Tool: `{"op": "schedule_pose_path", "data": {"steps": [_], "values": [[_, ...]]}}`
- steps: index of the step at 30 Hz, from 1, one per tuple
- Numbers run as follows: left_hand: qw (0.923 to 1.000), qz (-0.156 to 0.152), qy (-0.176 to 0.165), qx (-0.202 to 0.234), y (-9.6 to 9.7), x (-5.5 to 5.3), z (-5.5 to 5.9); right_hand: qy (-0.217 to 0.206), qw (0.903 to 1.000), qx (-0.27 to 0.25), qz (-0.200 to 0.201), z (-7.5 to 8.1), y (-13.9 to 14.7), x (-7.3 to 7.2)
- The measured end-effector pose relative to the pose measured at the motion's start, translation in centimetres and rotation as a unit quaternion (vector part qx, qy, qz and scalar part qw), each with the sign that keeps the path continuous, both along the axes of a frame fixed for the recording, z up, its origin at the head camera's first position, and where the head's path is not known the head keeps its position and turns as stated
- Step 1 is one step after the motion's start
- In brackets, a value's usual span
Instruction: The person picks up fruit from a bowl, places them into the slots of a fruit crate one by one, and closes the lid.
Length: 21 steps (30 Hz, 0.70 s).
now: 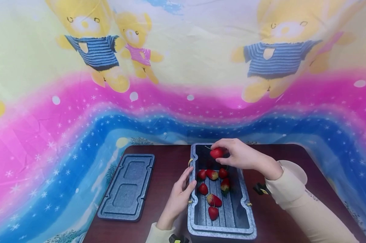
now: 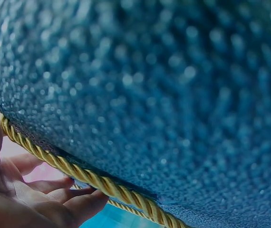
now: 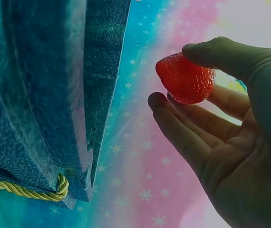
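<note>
In the head view, my right hand (image 1: 239,153) pinches a red strawberry (image 1: 216,153) between thumb and fingers above the far end of a grey box (image 1: 222,233). The right wrist view shows this strawberry (image 3: 185,78) near the fingertips, beside the box wall (image 3: 31,95). Several more strawberries lie on the box's slatted floor, among them a red and yellowish one (image 1: 214,200) and a small red one (image 1: 213,213). My left hand (image 1: 178,194) rests against the box's left side, thumb at the rim. In the left wrist view its fingers lie beside a twisted gold rope (image 2: 88,175).
A grey lid (image 1: 126,187) with two recessed outlines lies flat on the dark brown table (image 1: 167,158), left of the box. A whitish round object (image 1: 295,172) is partly hidden behind the right forearm. Behind the table hangs a cloth (image 1: 183,67) printed with bears.
</note>
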<state>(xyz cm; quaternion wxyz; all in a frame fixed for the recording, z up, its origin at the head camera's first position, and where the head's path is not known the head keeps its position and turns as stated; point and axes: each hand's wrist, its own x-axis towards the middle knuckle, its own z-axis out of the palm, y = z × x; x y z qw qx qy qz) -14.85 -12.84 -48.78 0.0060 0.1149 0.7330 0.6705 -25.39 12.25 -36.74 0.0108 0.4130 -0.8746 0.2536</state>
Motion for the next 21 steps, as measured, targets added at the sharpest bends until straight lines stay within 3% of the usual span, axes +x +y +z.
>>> {"op": "schedule_pose_path", "data": {"steps": [21], "values": [[0.9999,-0.007,0.001,0.008,-0.02,-0.09,-0.02,-0.006,0.998,0.056,0.028,0.35,-0.8,-0.05]]}}
